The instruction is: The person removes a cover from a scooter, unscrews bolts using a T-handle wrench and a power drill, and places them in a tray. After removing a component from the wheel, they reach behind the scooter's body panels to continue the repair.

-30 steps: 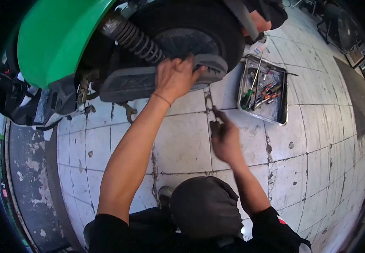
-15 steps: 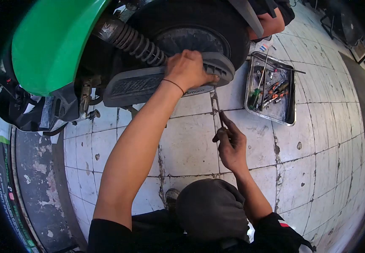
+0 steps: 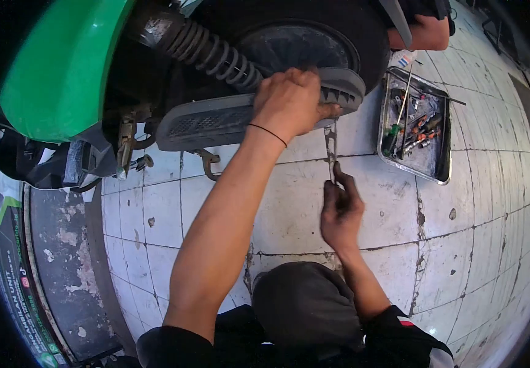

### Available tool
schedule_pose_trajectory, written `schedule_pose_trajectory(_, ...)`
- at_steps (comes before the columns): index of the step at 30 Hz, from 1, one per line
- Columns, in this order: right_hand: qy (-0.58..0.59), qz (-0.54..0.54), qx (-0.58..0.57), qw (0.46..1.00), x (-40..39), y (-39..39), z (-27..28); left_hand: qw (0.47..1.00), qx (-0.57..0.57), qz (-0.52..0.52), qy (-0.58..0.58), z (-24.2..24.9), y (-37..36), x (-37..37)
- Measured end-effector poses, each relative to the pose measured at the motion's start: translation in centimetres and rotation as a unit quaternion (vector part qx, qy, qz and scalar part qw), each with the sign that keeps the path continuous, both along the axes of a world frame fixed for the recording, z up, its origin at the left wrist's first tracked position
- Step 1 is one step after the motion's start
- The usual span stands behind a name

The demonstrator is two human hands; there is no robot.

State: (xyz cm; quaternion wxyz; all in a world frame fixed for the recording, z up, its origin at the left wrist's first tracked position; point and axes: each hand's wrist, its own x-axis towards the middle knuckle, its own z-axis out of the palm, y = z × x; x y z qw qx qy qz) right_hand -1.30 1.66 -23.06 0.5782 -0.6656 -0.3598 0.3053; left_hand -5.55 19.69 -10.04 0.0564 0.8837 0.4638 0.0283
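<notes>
My left hand (image 3: 289, 104) grips the grey plastic cover (image 3: 206, 126) beside the rear wheel, its fingers over the top edge and the thumb near the ribbed end. Lower and to the right, my right hand (image 3: 343, 214) is closed on a slim metal wrench (image 3: 331, 144), held between thumb and index finger. The wrench points up toward the underside of the cover, and its far end overlaps the cover's lower edge in this view. Behind the cover are the black wheel (image 3: 289, 49) and a coil-spring shock absorber (image 3: 216, 56).
A metal tray (image 3: 413, 168) of tools, including a green-handled screwdriver (image 3: 391, 138), lies on the tiled floor at right. Another person's bent limb (image 3: 423, 34) shows beyond the wheel. Green bodywork (image 3: 56, 67) fills the upper left. A dark grey cap (image 3: 305, 306) shows between my arms.
The vehicle, tray and both hands appear farther right as the view shifts. More of the stand below the cover shows. My right fingers have shifted slightly on the wrench; the left keeps its hold.
</notes>
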Motion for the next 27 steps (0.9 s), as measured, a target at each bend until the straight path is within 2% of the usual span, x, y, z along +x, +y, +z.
schedule_pose_trajectory(1,0.024,0.004,0.011,1.0,0.8,-0.1,0.1,1.0,0.01,-0.004,-0.013,-0.1,-0.1,0.0)
schedule_pose_trajectory(4,0.136,0.053,-0.048,0.988,3.8,-0.4,1.9,0.997,0.061,-0.005,-0.043,-0.8,-0.4,-0.2)
schedule_pose_trajectory(7,-0.005,0.107,-0.064,0.992,6.7,-0.2,1.7,0.999,0.017,0.001,-0.027,-0.7,-0.2,0.2)
schedule_pose_trajectory(8,0.025,0.131,-0.096,0.986,8.5,0.2,3.1,0.999,0.026,0.0,-0.029,-0.7,-0.1,0.3)
schedule_pose_trajectory(10,0.001,0.182,-0.139,0.973,10.2,1.0,7.1,0.999,0.026,0.0,-0.03,-1.0,-0.2,0.0)
schedule_pose_trajectory(12,-0.005,0.158,-0.114,0.981,10.2,0.3,4.6,0.999,0.02,-0.024,-0.013,-0.6,0.2,0.0)
schedule_pose_trajectory(14,-0.018,0.22,-0.062,0.973,12.3,0.6,1.8,0.999,0.036,-0.028,-0.028,-1.3,0.3,-0.1)
schedule_pose_trajectory(16,-0.06,0.303,-0.091,0.947,17.0,2.7,1.4,0.998,0.051,-0.024,-0.034,-0.9,0.6,-0.5)
schedule_pose_trajectory(17,-0.034,0.326,-0.062,0.943,18.7,4.1,0.9,0.999,0.03,-0.025,-0.028,-0.7,0.6,-0.4)
schedule_pose_trajectory(18,-0.063,0.377,-0.082,0.921,20.1,5.7,2.1,0.999,0.011,-0.025,-0.026,-0.4,0.4,-0.3)
schedule_pose_trajectory(20,-0.021,0.434,-0.178,0.883,21.3,8.1,5.6,0.999,0.01,-0.015,-0.041,-0.7,0.1,-0.3)
schedule_pose_trajectory(22,-0.054,0.47,-0.183,0.862,21.4,9.6,7.5,0.999,0.013,-0.002,-0.051,-1.2,-0.9,-1.0)
schedule_pose_trajectory(23,-0.078,0.499,-0.191,0.842,21.3,10.2,8.2,0.973,0.191,-0.009,-0.128,-1.9,-2.6,-1.6)
schedule_pose_trajectory(24,-0.087,0.502,-0.189,0.84,21.1,10.6,8.7,0.91,0.365,-0.016,-0.198,-2.7,-4.3,-2.0)
schedule_pose_trajectory(25,-0.149,0.501,-0.153,0.838,20.7,10.5,8.8,0.908,0.368,-0.014,-0.202,-4.1,-6.0,-2.4)
schedule_pose_trajectory(26,-0.209,0.497,-0.121,0.834,20.4,10.2,8.6,0.891,0.377,0.116,-0.227,-6.0,-7.7,-2.6)
schedule_pose_trajectory(27,-0.211,0.485,-0.128,0.839,20.0,9.6,8.4,0.86,0.374,0.242,-0.248,-7.9,-8.5,-2.6)
